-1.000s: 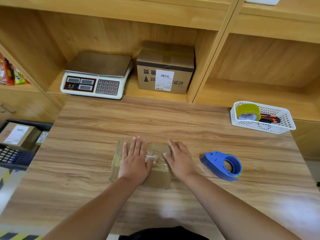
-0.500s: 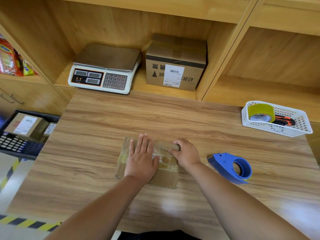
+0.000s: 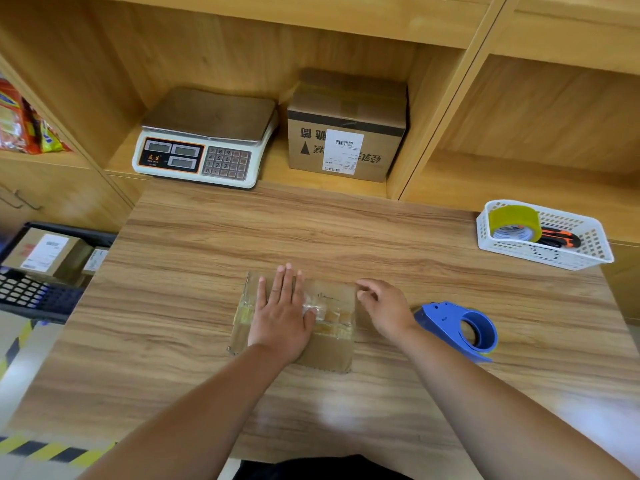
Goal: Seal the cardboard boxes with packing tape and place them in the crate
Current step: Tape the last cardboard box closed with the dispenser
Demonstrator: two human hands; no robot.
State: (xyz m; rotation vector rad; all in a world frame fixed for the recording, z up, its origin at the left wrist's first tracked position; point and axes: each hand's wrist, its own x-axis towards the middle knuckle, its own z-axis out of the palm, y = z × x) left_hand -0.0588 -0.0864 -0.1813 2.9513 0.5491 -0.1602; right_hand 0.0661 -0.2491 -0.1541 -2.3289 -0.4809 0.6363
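In the head view, the small cardboard box (image 3: 332, 349) lay flat near the middle of the table (image 3: 346, 233), its long axis running from 9 to 3 o'clock, with clear tape glinting across its top. The left hand (image 3: 282, 317) rested flat on the box's left half, fingers straight, together and pointing to 12 o'clock. The right hand (image 3: 384, 306) sat at the box's right end with its fingers bent toward the far corner. Whether it pinched the edge or only touched it could not be told. The blue tape dispenser (image 3: 460, 329) lay on the table just beside that hand, at its 3 o'clock.

The dark crate (image 3: 38, 301) stood beyond the table's left edge, at roughly 9 to 10 o'clock from the box and well apart from it, with a labelled box (image 3: 45, 254) inside.

The taping looked close to done. The carry would go leftward along the box's long axis, and the left hand was the nearer one to the crate.
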